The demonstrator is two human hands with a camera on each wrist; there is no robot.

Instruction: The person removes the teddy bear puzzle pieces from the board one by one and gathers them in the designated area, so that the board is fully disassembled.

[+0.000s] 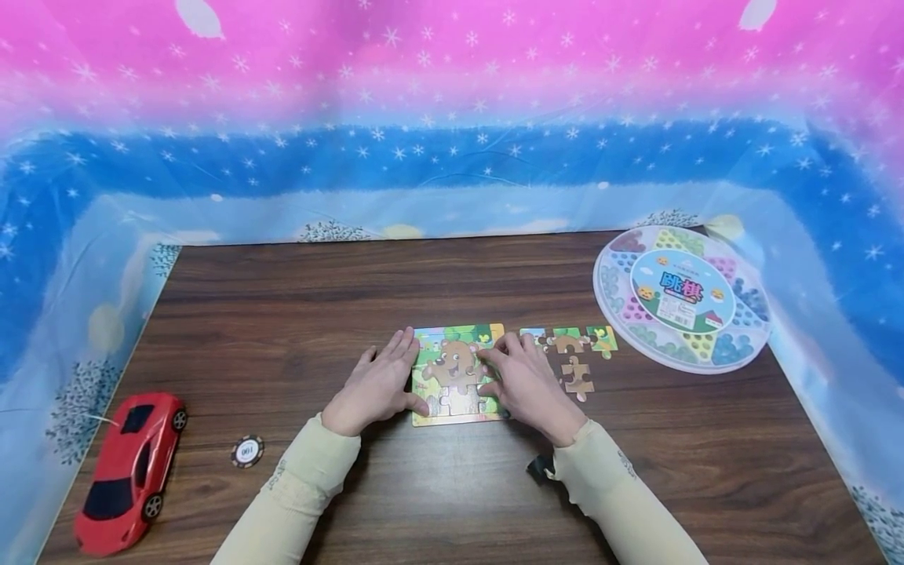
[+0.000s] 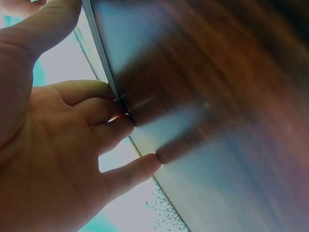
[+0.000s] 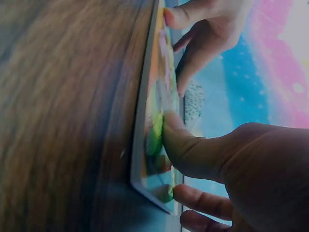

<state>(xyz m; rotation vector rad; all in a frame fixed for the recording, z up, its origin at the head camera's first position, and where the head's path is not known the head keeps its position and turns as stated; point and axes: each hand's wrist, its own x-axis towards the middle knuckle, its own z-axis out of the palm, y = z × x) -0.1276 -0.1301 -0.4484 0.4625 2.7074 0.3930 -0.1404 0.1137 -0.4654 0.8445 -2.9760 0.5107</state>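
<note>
A jigsaw puzzle board (image 1: 459, 408) with a smiling brown bear lies flat on the table, largely filled with pieces. My left hand (image 1: 377, 382) rests along its left edge, fingers extended and thumb over the lower left corner. In the left wrist view, the fingers (image 2: 130, 176) reach straight out. From the right, my right hand (image 1: 528, 384) touches the board's right side with thumb and index finger apart. The right wrist view has that thumb (image 3: 193, 150) pressing on the printed surface; the pieces beneath it are partly hidden. Loose puzzle pieces (image 1: 579, 375) lie just beyond the right hand.
A round Chinese checkers box (image 1: 681, 298) sits at the back right. At the left are a red toy car (image 1: 130, 475) and a poker chip (image 1: 247, 451). A small black object (image 1: 541, 469) lies by the right sleeve. Patterned cloth (image 1: 452, 157) borders the table.
</note>
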